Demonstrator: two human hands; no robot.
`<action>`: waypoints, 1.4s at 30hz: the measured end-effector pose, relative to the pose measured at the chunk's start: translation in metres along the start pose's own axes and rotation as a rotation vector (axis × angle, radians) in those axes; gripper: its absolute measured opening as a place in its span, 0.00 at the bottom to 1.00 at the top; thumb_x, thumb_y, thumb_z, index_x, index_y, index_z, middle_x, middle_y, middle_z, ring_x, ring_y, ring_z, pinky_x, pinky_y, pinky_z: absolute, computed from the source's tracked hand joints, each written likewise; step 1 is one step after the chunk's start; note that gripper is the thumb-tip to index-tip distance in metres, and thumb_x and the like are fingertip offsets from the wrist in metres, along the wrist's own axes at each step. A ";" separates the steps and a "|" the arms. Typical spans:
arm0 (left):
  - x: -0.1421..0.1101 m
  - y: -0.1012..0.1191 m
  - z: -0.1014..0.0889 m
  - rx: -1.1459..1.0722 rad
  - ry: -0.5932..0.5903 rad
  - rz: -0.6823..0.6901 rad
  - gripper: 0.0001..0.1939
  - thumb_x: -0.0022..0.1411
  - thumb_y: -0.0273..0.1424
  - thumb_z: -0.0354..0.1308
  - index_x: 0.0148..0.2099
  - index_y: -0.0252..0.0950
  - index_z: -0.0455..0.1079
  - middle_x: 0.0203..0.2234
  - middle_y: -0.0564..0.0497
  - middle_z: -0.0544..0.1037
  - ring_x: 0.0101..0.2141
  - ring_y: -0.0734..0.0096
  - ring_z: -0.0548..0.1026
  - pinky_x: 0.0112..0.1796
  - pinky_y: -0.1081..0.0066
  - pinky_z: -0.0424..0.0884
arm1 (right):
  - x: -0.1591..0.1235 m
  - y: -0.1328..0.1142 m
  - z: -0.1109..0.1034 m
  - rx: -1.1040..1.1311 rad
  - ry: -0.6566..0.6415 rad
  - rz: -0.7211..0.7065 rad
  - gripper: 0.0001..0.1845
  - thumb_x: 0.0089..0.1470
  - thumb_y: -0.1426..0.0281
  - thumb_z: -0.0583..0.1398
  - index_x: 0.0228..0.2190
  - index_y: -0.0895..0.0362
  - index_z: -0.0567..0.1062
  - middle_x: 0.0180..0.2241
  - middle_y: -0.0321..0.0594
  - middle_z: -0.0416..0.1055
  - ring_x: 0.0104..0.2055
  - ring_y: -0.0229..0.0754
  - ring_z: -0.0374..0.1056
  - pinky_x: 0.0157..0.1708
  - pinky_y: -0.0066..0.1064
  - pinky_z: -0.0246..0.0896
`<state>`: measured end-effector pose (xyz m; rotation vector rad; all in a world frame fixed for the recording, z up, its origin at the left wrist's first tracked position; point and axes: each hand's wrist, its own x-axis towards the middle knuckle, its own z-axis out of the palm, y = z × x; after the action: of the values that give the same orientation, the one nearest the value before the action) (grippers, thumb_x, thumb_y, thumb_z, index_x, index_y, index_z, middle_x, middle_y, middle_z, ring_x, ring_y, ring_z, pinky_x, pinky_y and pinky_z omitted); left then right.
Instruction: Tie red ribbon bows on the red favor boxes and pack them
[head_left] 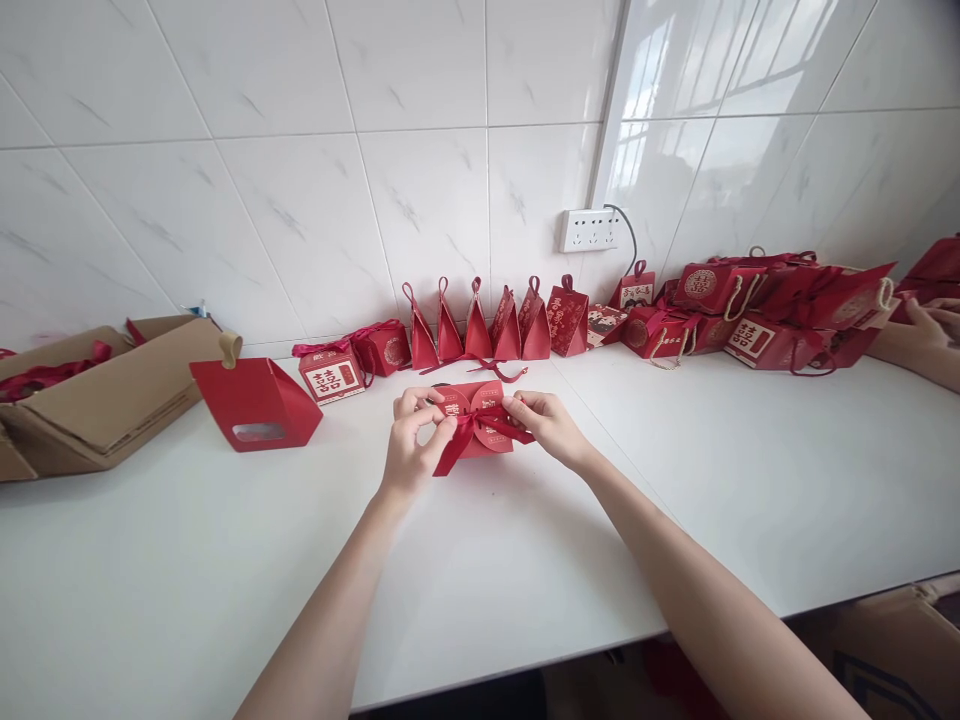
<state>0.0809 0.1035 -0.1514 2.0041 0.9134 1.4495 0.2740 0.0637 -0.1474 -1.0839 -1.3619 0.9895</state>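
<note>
A small red gift box with gold lettering and rounded overlapping flaps sits on the white table in front of me. A dark red ribbon is knotted across its middle, with tails hanging to both sides. At the box's left, my left hand pinches the ribbon between thumb and fingers. On the opposite side, my right hand has its fingers closed on the ribbon near the box's upper right corner. Both hands rest close to the box.
Behind the box stands a row of red triangular boxes. To the left are a red box with a window and an open cardboard carton. Stacked red gift boxes and another person's hand are at right.
</note>
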 end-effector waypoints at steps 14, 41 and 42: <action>0.005 -0.001 0.005 -0.041 0.172 -0.079 0.15 0.56 0.43 0.58 0.26 0.38 0.68 0.33 0.49 0.68 0.37 0.67 0.69 0.38 0.69 0.69 | 0.000 0.001 0.000 -0.056 0.023 -0.002 0.34 0.44 0.40 0.57 0.14 0.55 0.53 0.16 0.30 0.46 0.19 0.30 0.42 0.19 0.27 0.37; 0.006 -0.004 0.004 -0.078 0.164 -0.138 0.19 0.54 0.48 0.59 0.26 0.36 0.72 0.32 0.48 0.70 0.33 0.69 0.70 0.32 0.72 0.67 | 0.001 0.002 -0.001 -0.087 0.028 -0.017 0.33 0.46 0.41 0.55 0.16 0.56 0.55 0.18 0.31 0.50 0.21 0.32 0.45 0.22 0.28 0.39; 0.006 -0.004 0.004 -0.111 0.155 -0.151 0.19 0.54 0.47 0.59 0.25 0.36 0.72 0.33 0.48 0.70 0.35 0.68 0.71 0.33 0.72 0.68 | 0.001 0.002 0.000 -0.085 0.019 -0.014 0.33 0.46 0.40 0.55 0.16 0.56 0.55 0.17 0.31 0.50 0.21 0.32 0.44 0.22 0.28 0.39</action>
<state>0.0848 0.1111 -0.1515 1.7241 1.0030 1.5507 0.2745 0.0647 -0.1491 -1.1430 -1.4046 0.9155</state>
